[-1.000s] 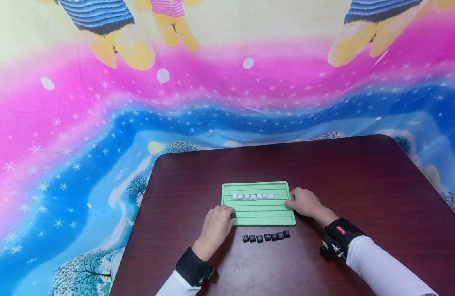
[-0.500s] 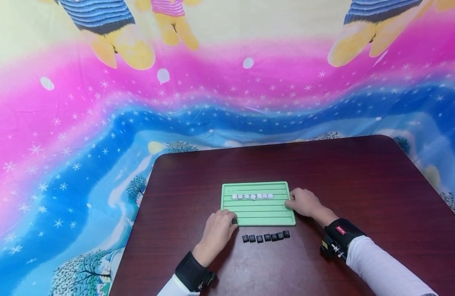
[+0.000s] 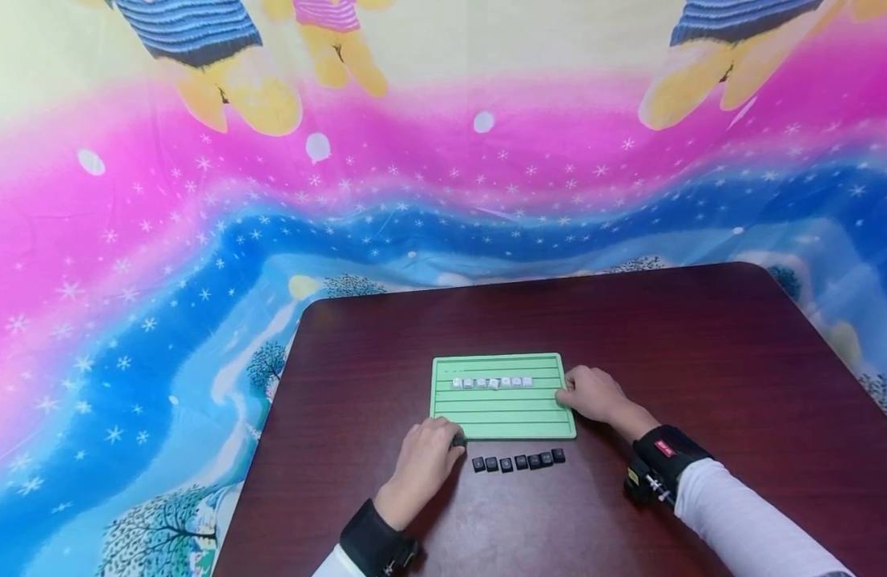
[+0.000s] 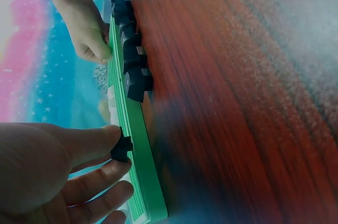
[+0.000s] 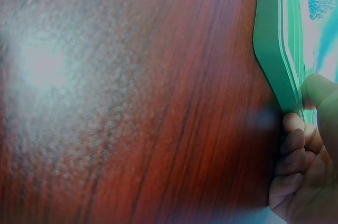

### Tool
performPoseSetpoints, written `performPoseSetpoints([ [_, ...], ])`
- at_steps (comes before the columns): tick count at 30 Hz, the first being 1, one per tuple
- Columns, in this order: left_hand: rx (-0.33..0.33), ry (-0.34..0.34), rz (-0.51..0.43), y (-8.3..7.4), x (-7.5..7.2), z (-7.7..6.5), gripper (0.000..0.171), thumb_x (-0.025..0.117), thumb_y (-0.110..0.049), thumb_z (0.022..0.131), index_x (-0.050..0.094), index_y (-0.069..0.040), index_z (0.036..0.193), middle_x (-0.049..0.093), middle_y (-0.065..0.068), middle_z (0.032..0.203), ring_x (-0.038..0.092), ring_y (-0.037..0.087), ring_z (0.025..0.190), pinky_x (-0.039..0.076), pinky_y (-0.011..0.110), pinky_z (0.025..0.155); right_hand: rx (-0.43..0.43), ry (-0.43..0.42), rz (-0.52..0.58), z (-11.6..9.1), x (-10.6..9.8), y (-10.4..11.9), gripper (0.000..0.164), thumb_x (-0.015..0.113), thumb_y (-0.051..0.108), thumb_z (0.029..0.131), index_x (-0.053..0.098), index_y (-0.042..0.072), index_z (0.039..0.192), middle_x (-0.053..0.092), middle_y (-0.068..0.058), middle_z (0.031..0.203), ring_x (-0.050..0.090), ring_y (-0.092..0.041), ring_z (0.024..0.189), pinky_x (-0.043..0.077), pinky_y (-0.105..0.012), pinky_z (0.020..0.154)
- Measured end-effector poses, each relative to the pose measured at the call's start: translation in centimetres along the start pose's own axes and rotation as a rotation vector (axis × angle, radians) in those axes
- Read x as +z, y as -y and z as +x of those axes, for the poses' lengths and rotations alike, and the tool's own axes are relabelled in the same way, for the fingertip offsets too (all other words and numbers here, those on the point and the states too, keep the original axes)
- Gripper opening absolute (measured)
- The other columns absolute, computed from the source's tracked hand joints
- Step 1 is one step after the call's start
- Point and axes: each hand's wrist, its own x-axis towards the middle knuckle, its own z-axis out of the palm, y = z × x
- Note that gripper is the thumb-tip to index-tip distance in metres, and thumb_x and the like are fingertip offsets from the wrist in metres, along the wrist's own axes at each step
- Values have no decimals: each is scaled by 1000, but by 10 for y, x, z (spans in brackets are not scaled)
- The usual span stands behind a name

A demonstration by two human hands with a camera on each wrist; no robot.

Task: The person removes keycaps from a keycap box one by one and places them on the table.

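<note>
My left hand (image 3: 423, 463) pinches a black keycap (image 4: 121, 149) between thumb and index finger, at the front left corner of a ridged green board (image 3: 515, 417). In the left wrist view the keycap overlaps the board's rim, and the other fingers are spread below it. At the board's right edge, my right hand (image 3: 594, 394) grips the rim, thumb on top and fingers curled against the side. A row of several white keycaps (image 3: 481, 384) lies across the board, one of them slightly askew. Several black keycaps (image 3: 521, 462) form a row on the table in front of the board.
The dark red-brown table (image 3: 688, 344) carries the board near its middle. Behind it hangs a colourful patterned cloth (image 3: 429, 184). Both wrists wear black straps with cameras.
My left hand, with the black keycap, has moved down along the board's left side to its front corner. My right hand, the board and both keycap rows have stayed put.
</note>
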Motion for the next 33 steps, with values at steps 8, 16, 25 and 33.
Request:
performPoseSetpoints([
  [8, 15, 20, -30, -1, -3, -4, 12, 84, -19, 81, 75, -17, 89, 71, -5, 84, 63, 12, 78, 43, 23, 65, -10, -11, 0, -1, -1, 3, 39, 61, 19, 86, 35, 19, 57, 26, 8, 54, 24, -10, 49, 19, -24, 51],
  [16, 15, 32, -36, -1, 1, -9, 13, 84, -20, 79, 77, -17, 90, 72, -4, 84, 64, 12, 78, 43, 24, 65, -16, -15, -2, -1, -1, 2, 40, 60, 17, 85, 33, 19, 56, 24, 8, 54, 21, -10, 49, 18, -25, 51],
  [25, 21, 78, -20, -3, 2, -12, 13, 84, -21, 79, 75, -18, 88, 70, -5, 81, 63, 11, 76, 40, 23, 64, -17, -12, 0, -1, -1, 1, 40, 61, 18, 86, 34, 19, 57, 25, 8, 54, 22, -10, 49, 19, -25, 51],
  [33, 18, 94, -14, -4, 4, -12, 13, 84, -22, 80, 76, -19, 90, 70, -6, 82, 64, 10, 78, 40, 22, 65, -5, -3, 1, 0, -1, 0, 40, 61, 19, 87, 35, 19, 56, 26, 7, 53, 24, -11, 48, 20, -25, 51],
])
